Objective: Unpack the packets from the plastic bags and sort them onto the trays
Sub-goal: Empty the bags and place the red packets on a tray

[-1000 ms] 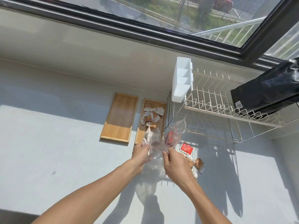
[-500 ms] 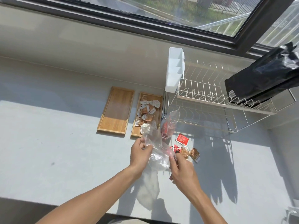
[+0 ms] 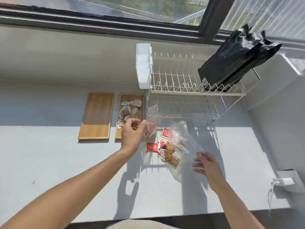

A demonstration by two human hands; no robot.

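Note:
My left hand (image 3: pixel 132 134) pinches the left edge of a small clear plastic bag (image 3: pixel 151 124) with red packets inside, which leans against the dish rack's foot. My right hand (image 3: pixel 206 166), blurred, grips the corner of a second clear bag (image 3: pixel 184 138) that looks empty and stretches up over the counter. Between the hands lie loose red packets (image 3: pixel 151 147) and brown packets (image 3: pixel 171 157). Two wooden trays lie at the back left. The left tray (image 3: pixel 97 115) is bare; the right tray (image 3: pixel 140 100) holds several white and brown packets (image 3: pixel 127 109).
A white wire dish rack (image 3: pixel 189 90) stands behind the packets, with a white plastic caddy (image 3: pixel 143 65) on its left end and a black foil bag (image 3: pixel 234 58) on its top shelf. A white charger (image 3: pixel 283 180) sits at the right. The counter's front edge is near me.
The hands have parted. My left hand let go of the clear bag and reached up to the bag with red packets. My right hand pulled the clear bag to the right.

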